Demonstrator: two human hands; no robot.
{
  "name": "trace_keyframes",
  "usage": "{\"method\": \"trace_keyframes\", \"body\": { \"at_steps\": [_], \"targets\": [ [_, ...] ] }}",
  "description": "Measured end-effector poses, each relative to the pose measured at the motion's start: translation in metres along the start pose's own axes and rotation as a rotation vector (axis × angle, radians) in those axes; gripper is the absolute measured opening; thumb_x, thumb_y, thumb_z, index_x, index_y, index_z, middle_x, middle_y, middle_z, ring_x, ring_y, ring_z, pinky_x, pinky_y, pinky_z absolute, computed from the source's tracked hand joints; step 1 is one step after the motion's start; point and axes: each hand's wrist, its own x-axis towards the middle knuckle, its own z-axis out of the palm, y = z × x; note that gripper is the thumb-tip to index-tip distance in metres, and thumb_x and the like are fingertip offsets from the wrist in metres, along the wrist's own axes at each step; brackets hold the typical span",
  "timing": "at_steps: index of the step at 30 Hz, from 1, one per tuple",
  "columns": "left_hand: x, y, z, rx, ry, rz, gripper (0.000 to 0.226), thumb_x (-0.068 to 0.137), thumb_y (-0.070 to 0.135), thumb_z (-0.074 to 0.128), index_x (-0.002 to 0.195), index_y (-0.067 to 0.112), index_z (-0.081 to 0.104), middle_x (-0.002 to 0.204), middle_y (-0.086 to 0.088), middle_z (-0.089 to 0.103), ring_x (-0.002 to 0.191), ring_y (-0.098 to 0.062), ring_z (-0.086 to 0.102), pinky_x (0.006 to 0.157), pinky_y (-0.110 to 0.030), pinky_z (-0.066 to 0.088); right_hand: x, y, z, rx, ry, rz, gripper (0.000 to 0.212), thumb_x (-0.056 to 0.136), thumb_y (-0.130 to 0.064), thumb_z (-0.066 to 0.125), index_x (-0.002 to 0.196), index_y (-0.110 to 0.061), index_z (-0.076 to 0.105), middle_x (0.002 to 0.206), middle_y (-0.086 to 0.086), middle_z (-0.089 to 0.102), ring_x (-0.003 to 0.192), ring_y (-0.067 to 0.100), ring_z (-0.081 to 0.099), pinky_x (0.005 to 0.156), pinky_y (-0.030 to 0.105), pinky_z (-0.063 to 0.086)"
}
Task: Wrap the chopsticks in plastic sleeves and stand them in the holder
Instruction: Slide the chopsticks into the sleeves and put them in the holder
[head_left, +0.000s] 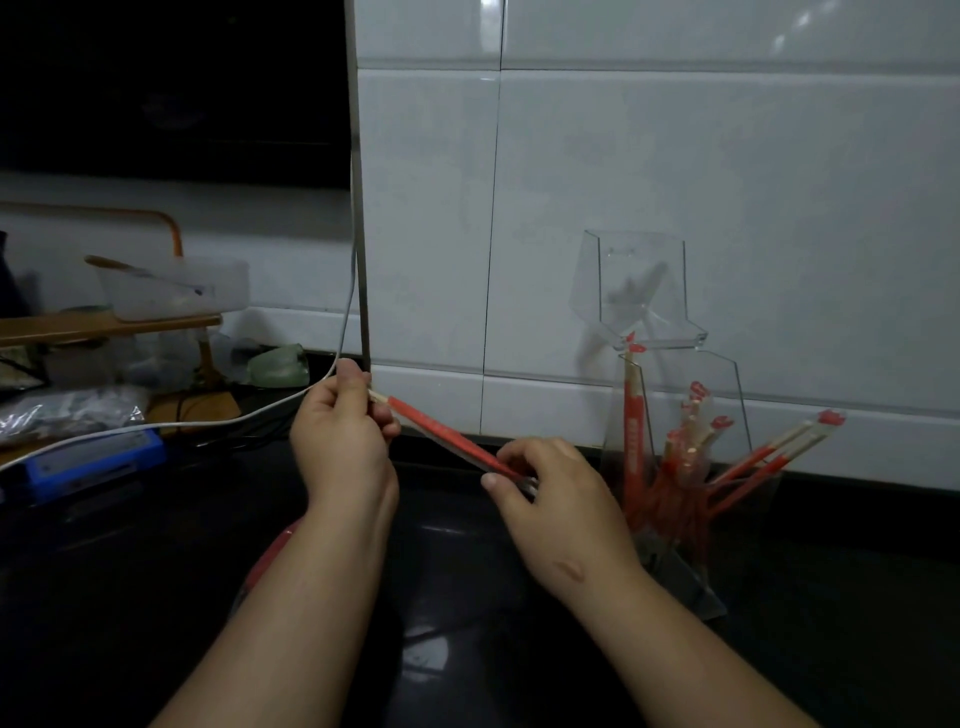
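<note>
Red plastic, a thin sleeve (447, 432), covers most of the chopsticks (379, 398) that the person holds between the two hands, above the dark table (467, 597). The pair lies slanted: its bare wooden end is up at the left hand (340, 436), and its covered end is down at the right hand (563, 499). The left hand has its fingers curled round the wooden end. The right hand pinches the lower end of the sleeve between thumb and fingers. Just to the right of the right hand stands the clear holder (722, 405), with many wrapped pairs (631, 441) leaning in it.

I judge that the sleeve is being fitted along the sticks. To do this well, the left hand should press both sticks tight together and straight, so that the tips do not catch or pierce the thin plastic. The right hand should pull gently along the line of the sticks, not sideways, until the cover sits evenly.
</note>
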Motion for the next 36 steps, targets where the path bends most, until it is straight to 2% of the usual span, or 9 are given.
{"method": "trace_keyframes", "body": {
  "at_steps": [4, 9, 15, 18, 20, 23, 26, 32, 36],
  "targets": [
    [-0.003, 0.001, 0.0, 0.04, -0.041, -0.007, 0.029, 0.101, 0.034, 0.055, 0.081, 0.013, 0.059, 0.057, -0.001, 0.042, 0.047, -0.01, 0.039, 0.043, -0.022, 0.035, -0.001, -0.004, -0.003, -0.018, -0.091, 0.003, 0.019, 0.094, -0.043, 0.057, 0.108, -0.033, 0.066, 0.099, -0.014, 0.062, 0.091, 0.007, 0.057, 0.083, 0.03, 0.05],
    [-0.008, 0.001, 0.004, 0.023, -0.116, -0.013, 0.025, 0.101, 0.026, 0.055, 0.083, 0.01, 0.059, 0.052, 0.006, 0.044, 0.047, -0.005, 0.042, 0.043, -0.018, 0.037, -0.003, -0.008, -0.003, 0.03, -0.102, -0.052, 0.015, 0.095, -0.039, 0.056, 0.103, -0.033, 0.066, 0.096, -0.014, 0.063, 0.087, 0.005, 0.057, 0.079, 0.028, 0.049],
    [-0.008, 0.002, 0.001, 0.006, -0.138, -0.113, 0.044, 0.102, 0.05, 0.044, 0.099, 0.014, 0.069, 0.071, 0.004, 0.056, 0.053, -0.007, 0.044, 0.048, -0.023, 0.034, -0.004, -0.016, -0.011, 0.194, 0.148, -0.147, 0.004, 0.092, -0.027, 0.062, 0.09, -0.026, 0.064, 0.067, -0.013, 0.05, 0.062, 0.005, 0.05, 0.055, 0.012, 0.033],
    [-0.008, -0.001, -0.002, 0.276, -0.205, -0.115, 0.028, 0.099, 0.041, 0.053, 0.094, 0.02, 0.071, 0.085, 0.001, 0.064, 0.063, -0.012, 0.053, 0.053, -0.027, 0.039, -0.006, -0.024, -0.026, 0.256, 0.281, -0.228, 0.006, 0.093, -0.025, 0.063, 0.098, -0.028, 0.065, 0.072, -0.016, 0.055, 0.067, 0.005, 0.056, 0.059, 0.012, 0.043],
    [-0.012, -0.005, 0.0, 0.514, -0.334, -0.111, 0.015, 0.095, 0.033, 0.061, 0.089, 0.022, 0.071, 0.091, -0.003, 0.07, 0.076, -0.018, 0.061, 0.059, -0.031, 0.043, -0.007, -0.027, -0.036, 0.288, 0.363, -0.248, 0.01, 0.093, -0.026, 0.064, 0.102, -0.028, 0.065, 0.073, -0.016, 0.058, 0.069, 0.006, 0.06, 0.06, 0.019, 0.05],
    [-0.022, -0.011, 0.004, 0.796, -0.572, -0.064, 0.013, 0.09, 0.032, 0.07, 0.085, 0.021, 0.073, 0.085, 0.001, 0.072, 0.079, -0.013, 0.064, 0.065, -0.027, 0.046, -0.004, -0.03, -0.051, 0.351, 0.464, -0.238, 0.007, 0.092, -0.029, 0.064, 0.099, -0.029, 0.065, 0.076, -0.014, 0.065, 0.07, 0.006, 0.065, 0.064, 0.031, 0.056],
    [-0.027, -0.015, 0.004, 0.915, -0.607, -0.01, 0.011, 0.087, 0.036, 0.072, 0.086, 0.025, 0.074, 0.082, 0.01, 0.072, 0.082, -0.007, 0.067, 0.069, -0.027, 0.05, -0.001, -0.034, -0.067, 0.412, 0.492, -0.214, 0.005, 0.092, -0.029, 0.063, 0.097, -0.028, 0.064, 0.077, -0.012, 0.068, 0.07, 0.01, 0.069, 0.063, 0.041, 0.059],
    [-0.034, -0.01, 0.003, 1.3, -0.723, 0.155, 0.015, 0.087, 0.046, 0.069, 0.096, 0.034, 0.071, 0.094, 0.016, 0.066, 0.089, -0.003, 0.061, 0.08, -0.029, 0.051, 0.001, -0.043, -0.103, 0.486, 0.634, -0.19, 0.005, 0.095, -0.017, 0.064, 0.097, -0.022, 0.063, 0.077, -0.005, 0.069, 0.064, 0.01, 0.069, 0.057, 0.026, 0.057],
    [-0.036, -0.009, 0.004, 1.375, -0.746, 0.201, 0.019, 0.088, 0.046, 0.068, 0.101, 0.033, 0.071, 0.103, 0.013, 0.063, 0.094, -0.006, 0.058, 0.085, -0.03, 0.05, 0.009, -0.036, -0.114, 0.208, 0.722, -0.108, 0.005, 0.094, -0.03, 0.062, 0.097, -0.026, 0.061, 0.083, -0.019, 0.064, 0.074, -0.001, 0.065, 0.064, 0.021, 0.054]
  ]
}}
